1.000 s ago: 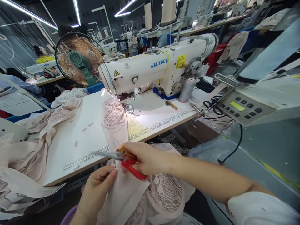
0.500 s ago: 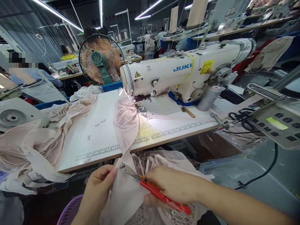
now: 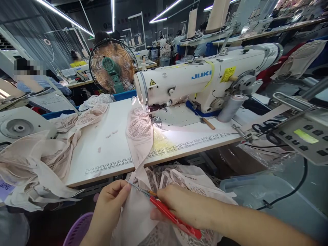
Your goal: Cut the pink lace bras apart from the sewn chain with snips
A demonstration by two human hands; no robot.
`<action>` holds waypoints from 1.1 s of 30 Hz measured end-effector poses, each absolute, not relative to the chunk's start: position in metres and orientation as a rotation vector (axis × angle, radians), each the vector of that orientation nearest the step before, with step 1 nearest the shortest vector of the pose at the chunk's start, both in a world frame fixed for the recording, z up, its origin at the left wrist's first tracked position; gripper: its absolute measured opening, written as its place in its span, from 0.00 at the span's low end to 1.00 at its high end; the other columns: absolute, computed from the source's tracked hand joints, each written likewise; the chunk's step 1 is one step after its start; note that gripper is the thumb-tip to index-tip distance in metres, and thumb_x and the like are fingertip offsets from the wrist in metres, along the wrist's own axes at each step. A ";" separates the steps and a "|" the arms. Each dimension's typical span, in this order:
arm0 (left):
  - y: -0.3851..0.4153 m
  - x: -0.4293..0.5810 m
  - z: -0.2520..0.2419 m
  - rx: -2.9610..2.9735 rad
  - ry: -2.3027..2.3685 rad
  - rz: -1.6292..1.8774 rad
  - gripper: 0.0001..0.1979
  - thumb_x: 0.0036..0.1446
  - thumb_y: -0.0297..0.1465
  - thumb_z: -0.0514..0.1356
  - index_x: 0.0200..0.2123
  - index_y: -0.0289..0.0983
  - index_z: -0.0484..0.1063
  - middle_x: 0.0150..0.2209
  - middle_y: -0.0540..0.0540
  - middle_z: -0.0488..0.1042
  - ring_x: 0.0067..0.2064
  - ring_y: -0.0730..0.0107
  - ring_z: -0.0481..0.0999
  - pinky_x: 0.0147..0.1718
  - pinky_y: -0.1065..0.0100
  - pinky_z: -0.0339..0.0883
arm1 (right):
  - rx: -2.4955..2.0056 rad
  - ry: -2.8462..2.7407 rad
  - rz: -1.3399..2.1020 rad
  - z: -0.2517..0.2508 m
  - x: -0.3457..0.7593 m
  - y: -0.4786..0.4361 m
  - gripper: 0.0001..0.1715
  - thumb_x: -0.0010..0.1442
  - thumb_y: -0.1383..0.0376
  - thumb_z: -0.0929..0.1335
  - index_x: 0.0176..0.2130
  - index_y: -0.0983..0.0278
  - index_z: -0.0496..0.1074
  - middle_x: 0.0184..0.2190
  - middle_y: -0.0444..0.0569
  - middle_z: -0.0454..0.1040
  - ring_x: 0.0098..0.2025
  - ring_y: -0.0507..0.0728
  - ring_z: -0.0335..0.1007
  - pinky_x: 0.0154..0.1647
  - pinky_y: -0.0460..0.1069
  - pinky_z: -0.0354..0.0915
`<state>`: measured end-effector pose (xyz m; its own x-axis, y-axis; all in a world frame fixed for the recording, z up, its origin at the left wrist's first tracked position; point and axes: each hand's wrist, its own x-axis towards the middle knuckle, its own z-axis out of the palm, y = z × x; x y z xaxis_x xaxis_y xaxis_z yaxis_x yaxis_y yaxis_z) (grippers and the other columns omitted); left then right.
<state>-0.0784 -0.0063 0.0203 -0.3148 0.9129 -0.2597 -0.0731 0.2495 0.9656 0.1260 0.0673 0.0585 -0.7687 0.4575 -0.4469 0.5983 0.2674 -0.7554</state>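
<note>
A pale pink lace bra (image 3: pixel 140 131) lies under the needle of the white sewing machine (image 3: pixel 176 82), and its band hangs over the table's front edge. At the lower end of that band, my left hand (image 3: pixel 109 201) pinches the fabric between thumb and fingers. My right hand (image 3: pixel 179 203) grips red-handled scissors (image 3: pixel 188 229), palm down. Their blades point left, with the tips at the fabric beside my left fingertips. Whether the blades are parted is too small to tell. Below both hands hangs a heap of more pink lace pieces (image 3: pixel 197 181).
Pink bras (image 3: pixel 55 153) are piled on the table's left side. A wooden-handled tool (image 3: pixel 208 123) and a grey thread cone (image 3: pixel 232 108) are by the machine. A control panel (image 3: pixel 304 136) juts in at right. A purple basket (image 3: pixel 77 229) stands below; a fan (image 3: pixel 114 66) stands behind.
The scissors and my right hand have moved slightly left, bringing the blade tips closer to my left fingertips. My left hand keeps its pinch. The whole view has shifted a little.
</note>
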 end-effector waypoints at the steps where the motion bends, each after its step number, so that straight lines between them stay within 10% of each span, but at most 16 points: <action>1: -0.007 -0.078 0.022 0.829 1.540 1.253 0.20 0.43 0.44 0.68 0.18 0.34 0.70 0.17 0.53 0.62 0.21 0.78 0.57 0.20 0.76 0.52 | 1.019 2.374 -1.563 0.057 0.126 0.066 0.23 0.55 0.51 0.67 0.20 0.62 0.57 0.16 0.42 0.59 0.18 0.50 0.53 0.18 0.47 0.50; 18: -0.034 -0.002 0.063 0.850 1.217 1.277 0.18 0.41 0.41 0.71 0.26 0.38 0.67 0.21 0.53 0.70 0.23 0.76 0.68 0.24 0.75 0.59 | 0.598 2.199 -2.655 0.054 0.146 0.053 0.15 0.45 0.66 0.73 0.27 0.65 0.63 0.23 0.40 0.62 0.24 0.48 0.53 0.24 0.43 0.54; 26: -0.040 0.003 0.046 0.932 1.154 1.088 0.15 0.48 0.40 0.67 0.30 0.40 0.64 0.24 0.52 0.73 0.25 0.75 0.72 0.24 0.76 0.60 | 0.594 2.264 -2.422 0.051 0.167 0.051 0.06 0.50 0.67 0.66 0.27 0.63 0.61 0.20 0.39 0.59 0.21 0.48 0.56 0.20 0.42 0.54; 33: -0.037 -0.043 0.016 2.144 1.584 0.723 0.11 0.59 0.29 0.53 0.45 0.45 0.64 0.36 0.51 0.78 0.35 0.65 0.78 0.33 0.67 0.68 | 0.940 3.238 -1.529 0.058 0.218 0.059 0.12 0.55 0.70 0.62 0.24 0.62 0.54 0.19 0.39 0.55 0.21 0.49 0.50 0.21 0.45 0.49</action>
